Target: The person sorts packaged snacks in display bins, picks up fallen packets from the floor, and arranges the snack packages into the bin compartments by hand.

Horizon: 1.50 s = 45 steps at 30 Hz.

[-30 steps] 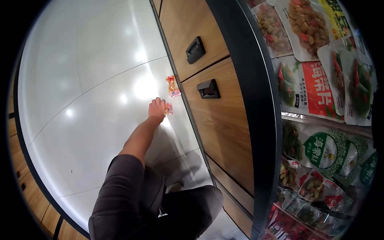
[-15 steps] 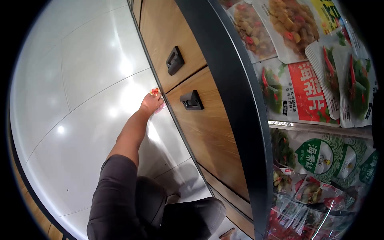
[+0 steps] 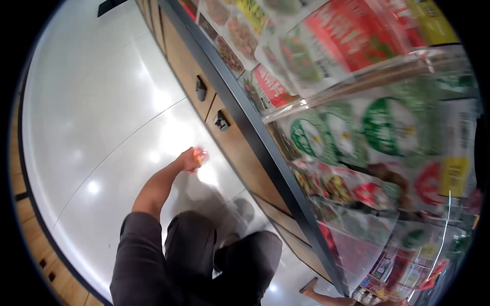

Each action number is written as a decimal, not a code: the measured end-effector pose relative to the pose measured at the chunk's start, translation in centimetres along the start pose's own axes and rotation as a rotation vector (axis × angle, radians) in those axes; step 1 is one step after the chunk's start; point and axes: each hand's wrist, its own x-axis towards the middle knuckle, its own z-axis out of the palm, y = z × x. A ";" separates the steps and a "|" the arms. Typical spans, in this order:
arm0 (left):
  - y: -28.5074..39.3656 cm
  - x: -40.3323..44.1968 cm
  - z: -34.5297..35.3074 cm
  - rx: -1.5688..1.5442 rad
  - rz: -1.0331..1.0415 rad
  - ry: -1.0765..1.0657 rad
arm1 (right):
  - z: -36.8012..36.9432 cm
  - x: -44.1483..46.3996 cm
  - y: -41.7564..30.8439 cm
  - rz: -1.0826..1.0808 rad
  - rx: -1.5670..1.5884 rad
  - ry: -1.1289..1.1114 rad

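My left hand (image 3: 189, 159) is closed around small, shiny red and orange packets (image 3: 200, 155), which stick out past the fingers on the right. The hand is above the pale tiled floor, to the left of the wooden drawer fronts. Blur hides the packets' print and exact number. My right hand is out of view.
Wooden drawers (image 3: 245, 158) with black handles (image 3: 221, 121) stand under a dark counter edge (image 3: 255, 133). Food pouches (image 3: 352, 35) and green-and-white bags (image 3: 388, 125) fill the display at right. Another person's lower leg and shoe (image 3: 308, 286) show at the bottom right.
The two packets that lay on the floor a second ago are gone from it; my left hand has closed on packets and moved away from the drawers. The view has turned, showing more display.
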 end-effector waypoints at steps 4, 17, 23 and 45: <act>11.4 -14.6 -0.3 -1.118 -0.105 -0.553 | -3.4 0.2 0.0 0.015 -0.007 -0.076; 47.7 -62.7 2.5 -1.807 0.181 -1.447 | -17.9 2.8 -8.0 -0.061 -0.220 -0.693; 50.4 -63.8 4.5 -1.607 -0.014 -1.352 | -15.4 0.3 -9.1 0.081 -0.048 -0.698; 67.7 -56.6 31.0 -0.698 -0.504 -0.799 | -23.6 14.8 -4.2 0.449 1.409 -0.966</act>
